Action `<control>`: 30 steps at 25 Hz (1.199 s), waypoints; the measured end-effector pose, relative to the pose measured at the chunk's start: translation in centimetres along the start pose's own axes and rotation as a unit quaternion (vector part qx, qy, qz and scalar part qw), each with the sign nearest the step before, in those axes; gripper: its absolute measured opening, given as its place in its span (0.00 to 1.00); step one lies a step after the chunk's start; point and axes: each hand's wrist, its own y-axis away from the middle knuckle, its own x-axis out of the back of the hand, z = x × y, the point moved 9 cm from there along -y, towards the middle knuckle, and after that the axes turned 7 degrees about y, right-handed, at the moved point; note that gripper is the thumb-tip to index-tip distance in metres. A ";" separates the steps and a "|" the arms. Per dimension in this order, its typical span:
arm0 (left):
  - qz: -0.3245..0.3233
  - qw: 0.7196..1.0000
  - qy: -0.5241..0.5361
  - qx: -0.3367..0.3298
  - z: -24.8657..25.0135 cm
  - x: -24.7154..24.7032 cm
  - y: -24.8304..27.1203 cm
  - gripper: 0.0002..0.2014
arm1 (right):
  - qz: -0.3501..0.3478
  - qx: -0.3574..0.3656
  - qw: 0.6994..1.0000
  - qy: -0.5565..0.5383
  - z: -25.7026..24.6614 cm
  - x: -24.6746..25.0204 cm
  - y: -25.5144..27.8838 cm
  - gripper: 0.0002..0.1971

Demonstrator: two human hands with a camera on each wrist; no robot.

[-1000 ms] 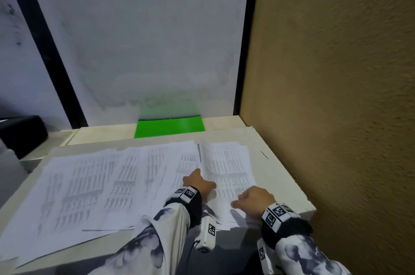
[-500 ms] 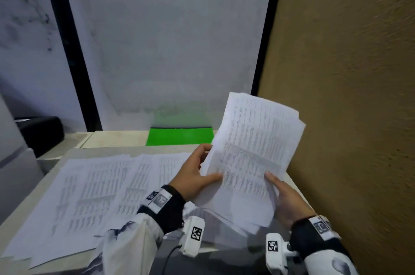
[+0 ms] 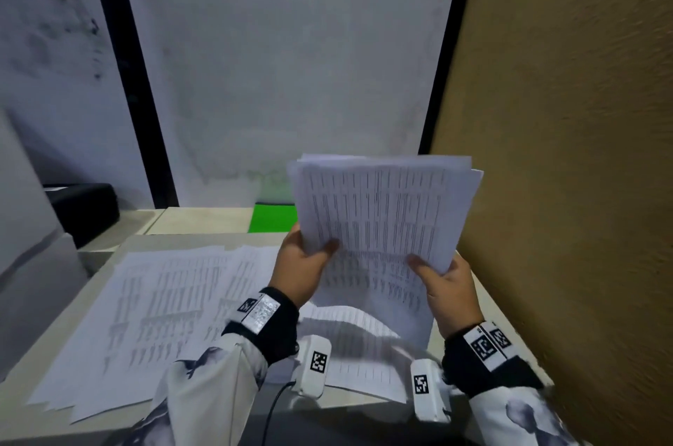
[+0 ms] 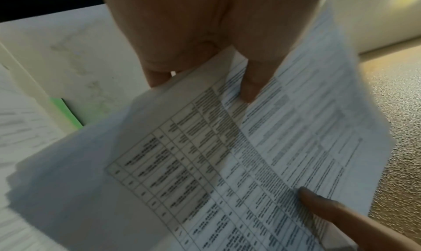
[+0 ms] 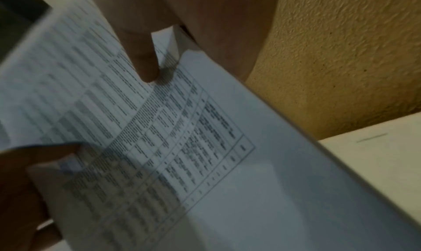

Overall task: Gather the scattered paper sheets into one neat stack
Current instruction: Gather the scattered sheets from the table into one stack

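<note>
Head view: both hands up over table [image 3: 484,294]. Left hand [image 3: 300,269] pinches left edge of lifted sheaf [image 3: 382,223], thumb on front. Right hand [image 3: 449,283] grips sheaf's lower right, thumb on print. Sheaf upright, near brown wall [image 3: 568,154]. More sheets [image 3: 153,303] fanned flat on table, left. Green patch [image 3: 273,218] far, behind sheaf.

Left wrist view: thumb [image 4: 252,80] on printed table, fingers behind paper; blurred.

Right wrist view: thumb [image 5: 142,60] pressing page, fingers hidden behind sheaf.

Office: printed sheets [image 3: 164,303] cover desk [image 3: 204,221].
</note>
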 end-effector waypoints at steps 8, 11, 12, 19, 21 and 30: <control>-0.065 0.989 -0.015 0.131 -9.6 -2.1 4.7 0.18 | -0.009 -0.100 0.994 0.037 7.2 1.4 2.3 0.11; -0.119 0.974 -0.062 0.180 -12.3 -2.0 5.2 0.18 | 0.006 -0.124 0.991 0.057 9.2 1.7 2.6 0.06; -0.136 0.968 -0.115 0.179 -12.5 -1.4 4.7 0.16 | 0.027 -0.126 0.990 0.060 9.6 2.5 2.3 0.06; -0.129 0.761 -0.575 0.272 -13.8 5.5 1.8 0.50 | 0.093 -0.260 0.961 -0.016 14.9 6.3 2.5 0.15; -0.150 0.722 -0.620 0.267 -14.4 4.4 2.5 0.55 | 0.065 -0.304 0.950 0.013 16.3 6.2 3.7 0.17; -0.107 0.831 -0.453 0.304 -15.9 3.5 0.4 0.57 | -0.031 -0.368 0.926 0.074 17.7 5.1 4.0 0.20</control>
